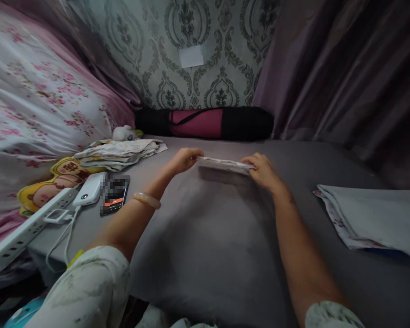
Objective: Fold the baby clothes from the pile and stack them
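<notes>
A folded white cloth (pixel 225 164) with small dark specks along its edge is held nearly edge-on above the grey bed sheet (pixel 198 255). My left hand (pixel 187 159) pinches its left end, with a pale bangle (pixel 146 200) on that forearm. At the other end, my right hand (pixel 261 169) has its fingers closed around the corner. A shadow falls on the sheet just under the cloth. What kind of cloth article it is, I cannot tell.
Leftward lie a folded patterned cloth pile (pixel 119 155), a yellow cartoon cushion (pixel 44 193), a phone (pixel 115 196), a white power bank (pixel 89 189) and a power strip (pixel 27 228). Another folded white cloth (pixel 379 218) lies right. A black and pink long bag (pixel 198 124) lines the wall.
</notes>
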A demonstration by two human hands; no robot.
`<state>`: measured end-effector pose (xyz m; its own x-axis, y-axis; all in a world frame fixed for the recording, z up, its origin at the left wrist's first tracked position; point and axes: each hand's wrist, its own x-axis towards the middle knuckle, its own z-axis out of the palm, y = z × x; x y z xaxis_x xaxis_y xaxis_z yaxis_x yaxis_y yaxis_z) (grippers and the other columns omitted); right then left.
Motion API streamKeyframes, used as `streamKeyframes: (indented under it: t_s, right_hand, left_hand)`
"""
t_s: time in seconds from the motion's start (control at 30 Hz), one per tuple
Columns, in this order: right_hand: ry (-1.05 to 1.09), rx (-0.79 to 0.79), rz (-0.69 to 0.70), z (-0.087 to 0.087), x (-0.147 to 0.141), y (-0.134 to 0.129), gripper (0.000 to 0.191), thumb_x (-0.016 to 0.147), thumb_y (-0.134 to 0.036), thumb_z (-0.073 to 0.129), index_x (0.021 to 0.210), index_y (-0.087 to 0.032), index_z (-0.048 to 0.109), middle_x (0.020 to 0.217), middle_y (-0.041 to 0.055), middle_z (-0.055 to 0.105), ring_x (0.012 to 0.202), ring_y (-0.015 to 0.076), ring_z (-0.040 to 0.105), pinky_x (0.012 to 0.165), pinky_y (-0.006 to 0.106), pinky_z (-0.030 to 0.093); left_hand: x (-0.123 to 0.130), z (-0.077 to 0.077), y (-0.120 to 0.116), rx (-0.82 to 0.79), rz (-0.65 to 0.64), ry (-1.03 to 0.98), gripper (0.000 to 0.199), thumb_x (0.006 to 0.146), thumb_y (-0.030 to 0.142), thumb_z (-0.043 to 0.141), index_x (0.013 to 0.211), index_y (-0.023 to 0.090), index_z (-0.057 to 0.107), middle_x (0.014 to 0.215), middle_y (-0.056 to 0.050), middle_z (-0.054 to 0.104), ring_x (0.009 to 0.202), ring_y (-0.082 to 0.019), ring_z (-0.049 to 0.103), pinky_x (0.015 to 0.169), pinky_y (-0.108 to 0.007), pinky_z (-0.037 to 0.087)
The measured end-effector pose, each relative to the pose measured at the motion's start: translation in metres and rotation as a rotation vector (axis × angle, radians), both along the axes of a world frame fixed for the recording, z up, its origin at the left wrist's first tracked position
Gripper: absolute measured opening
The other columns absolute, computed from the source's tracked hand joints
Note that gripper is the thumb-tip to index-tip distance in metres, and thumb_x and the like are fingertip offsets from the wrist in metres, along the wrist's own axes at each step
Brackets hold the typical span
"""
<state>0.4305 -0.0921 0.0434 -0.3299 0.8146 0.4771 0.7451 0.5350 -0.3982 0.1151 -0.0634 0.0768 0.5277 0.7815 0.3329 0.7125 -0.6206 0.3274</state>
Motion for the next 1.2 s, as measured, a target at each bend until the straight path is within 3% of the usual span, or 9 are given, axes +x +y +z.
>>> streamKeyframes:
  t_s: [0.17,0.3,0.5,0.63,0.7,0.8,0.9,1.0,1.2]
  right_hand:
    - [-0.234,-0.345,0.101,-0.003,-0.002,-0.006,0.052,0.07,0.0,0.048,0.111,-0.025,0.068,0.095,0.0045,0.06,0.093,0.0187,0.055,0.084,0.027,0.041]
    - [-0.289,-0.523,0.095,0.0,-0.007,-0.01,0.057,0.067,0.001,0.049,0.114,-0.025,0.068,0.1,0.0049,0.061,0.093,0.0178,0.056,0.081,0.025,0.041]
    - [-0.357,-0.739,0.059,0.003,-0.014,-0.017,0.053,0.066,-0.003,0.056,0.112,-0.026,0.068,0.103,0.0034,0.064,0.086,0.0165,0.059,0.072,0.023,0.043]
    - [-0.36,-0.819,0.11,0.005,-0.015,-0.017,0.041,0.074,-0.029,0.069,0.114,-0.02,0.067,0.098,0.0062,0.066,0.081,0.0175,0.061,0.069,0.025,0.046]
    - [-0.323,-0.756,0.116,0.003,-0.019,-0.015,0.037,0.081,-0.041,0.063,0.111,-0.019,0.068,0.097,0.0074,0.067,0.084,0.0193,0.062,0.074,0.028,0.047]
    - [-0.236,-0.414,-0.124,-0.007,-0.039,-0.013,0.039,0.092,-0.039,0.045,0.122,-0.019,0.062,0.117,0.0117,0.064,0.109,0.0261,0.057,0.096,0.04,0.041]
    - [-0.194,-0.147,-0.323,-0.023,-0.07,-0.017,0.052,0.096,-0.031,0.03,0.145,-0.013,0.037,0.15,0.0147,0.038,0.14,0.0287,0.028,0.112,0.053,0.019]
    - [-0.284,-0.169,-0.273,-0.038,-0.094,-0.025,0.057,0.096,-0.029,0.025,0.149,-0.011,0.028,0.157,0.0119,0.024,0.145,0.0275,0.014,0.115,0.054,0.009]
    - [-0.404,-0.186,-0.244,-0.05,-0.101,-0.032,0.059,0.092,-0.025,0.026,0.149,-0.01,0.031,0.157,0.0095,0.025,0.145,0.0262,0.016,0.116,0.051,0.008]
  left_hand:
    - [-0.005,-0.036,-0.021,-0.009,-0.091,0.221,0.041,0.069,0.005,0.046,0.101,0.021,0.068,0.092,-0.003,0.072,0.086,-0.018,0.063,0.096,-0.036,0.04]
    - [-0.011,-0.054,-0.031,-0.054,-0.13,0.259,0.044,0.07,0.005,0.046,0.105,0.023,0.065,0.102,-0.003,0.071,0.099,-0.019,0.061,0.102,-0.04,0.034]
    - [-0.01,-0.06,-0.045,-0.109,-0.112,0.254,0.045,0.069,0.004,0.047,0.105,0.024,0.065,0.112,-0.003,0.068,0.111,-0.021,0.057,0.106,-0.044,0.029]
    - [-0.005,-0.056,-0.05,-0.136,-0.033,0.281,0.037,0.072,0.006,0.046,0.097,0.024,0.068,0.106,-0.003,0.07,0.108,-0.022,0.058,0.106,-0.048,0.027]
    - [0.002,-0.052,-0.05,-0.121,0.062,0.259,0.033,0.076,0.009,0.045,0.094,0.022,0.069,0.1,-0.003,0.072,0.104,-0.021,0.061,0.105,-0.046,0.03]
    - [0.02,-0.048,-0.047,-0.012,0.222,0.15,0.039,0.082,0.011,0.041,0.112,0.021,0.064,0.114,-0.006,0.069,0.109,-0.021,0.059,0.105,-0.043,0.032]
    - [0.047,-0.05,-0.044,0.054,0.279,0.139,0.045,0.09,0.016,0.036,0.133,0.02,0.049,0.14,-0.009,0.053,0.132,-0.023,0.043,0.112,-0.048,0.025]
    - [0.07,-0.061,-0.042,0.033,0.255,0.219,0.048,0.096,0.026,0.033,0.142,0.017,0.038,0.149,-0.011,0.042,0.142,-0.026,0.027,0.115,-0.053,0.019]
    - [0.082,-0.09,-0.034,0.041,0.197,0.271,0.05,0.098,0.03,0.025,0.144,0.016,0.037,0.15,-0.011,0.041,0.143,-0.026,0.028,0.117,-0.052,0.014]
